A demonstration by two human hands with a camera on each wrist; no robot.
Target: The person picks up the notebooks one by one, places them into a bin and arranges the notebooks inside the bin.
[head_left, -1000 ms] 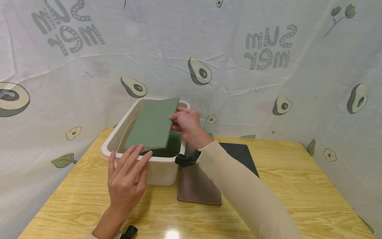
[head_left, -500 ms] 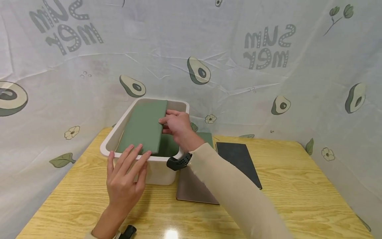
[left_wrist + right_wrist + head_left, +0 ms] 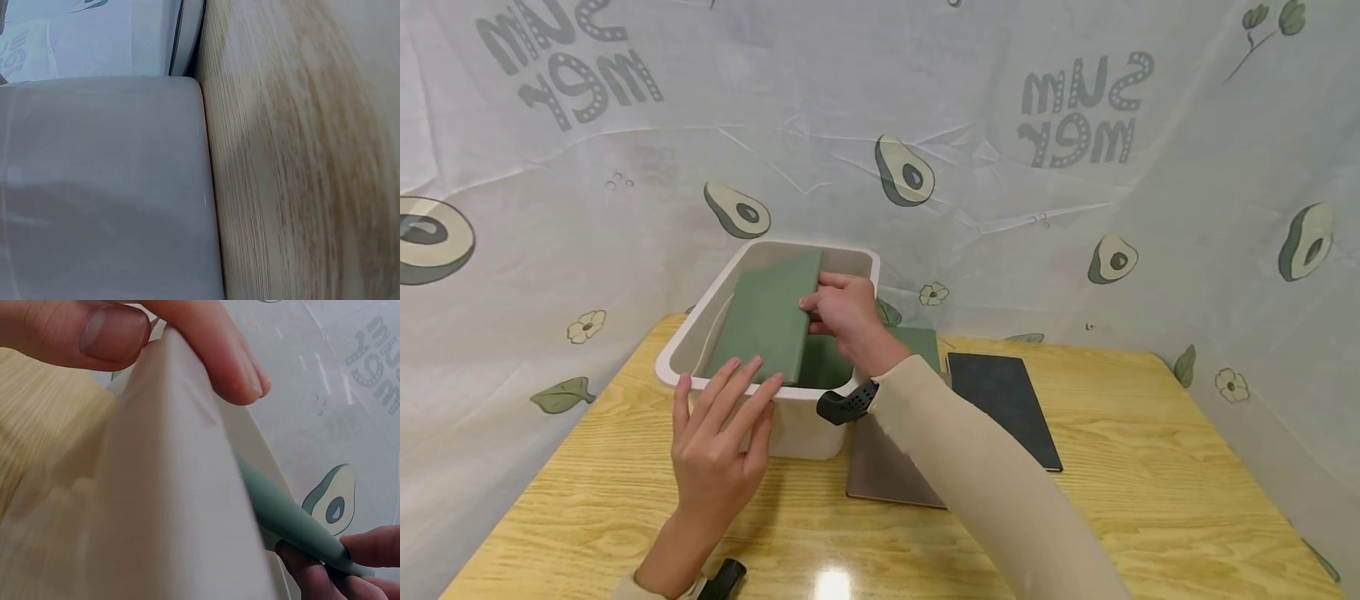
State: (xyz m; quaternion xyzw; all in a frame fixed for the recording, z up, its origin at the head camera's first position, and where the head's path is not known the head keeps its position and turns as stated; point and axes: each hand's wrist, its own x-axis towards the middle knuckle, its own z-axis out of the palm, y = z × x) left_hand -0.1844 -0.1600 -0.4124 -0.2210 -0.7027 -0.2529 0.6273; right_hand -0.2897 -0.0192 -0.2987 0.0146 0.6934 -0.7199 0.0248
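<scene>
My right hand [image 3: 848, 315] pinches the long right edge of a green notebook [image 3: 766, 308], thumb on top. The notebook lies tilted within the mouth of a white plastic bin [image 3: 700, 317], its right side raised. In the right wrist view my right fingers [image 3: 375, 547] hold the notebook's edge [image 3: 294, 522]. My left hand [image 3: 718, 442] holds the bin's front rim, fingertips over it near the notebook's lower edge and thumb outside. Thumb and finger [image 3: 234, 369] straddle the rim in the right wrist view. Something green [image 3: 826, 364] shows deeper in the bin.
Right of the bin on the wooden table [image 3: 1150, 467] lie a brown notebook [image 3: 887, 462], a black notebook [image 3: 1000, 400] and another green one [image 3: 919, 343], partly under my right arm. A patterned cloth [image 3: 1000, 208] hangs behind. The left wrist view shows the bin's outer wall [image 3: 106, 187].
The right hand has moved the green notebook left and down into the bin's mouth, most of it between the first two frames. The left hand has stayed on the rim.
</scene>
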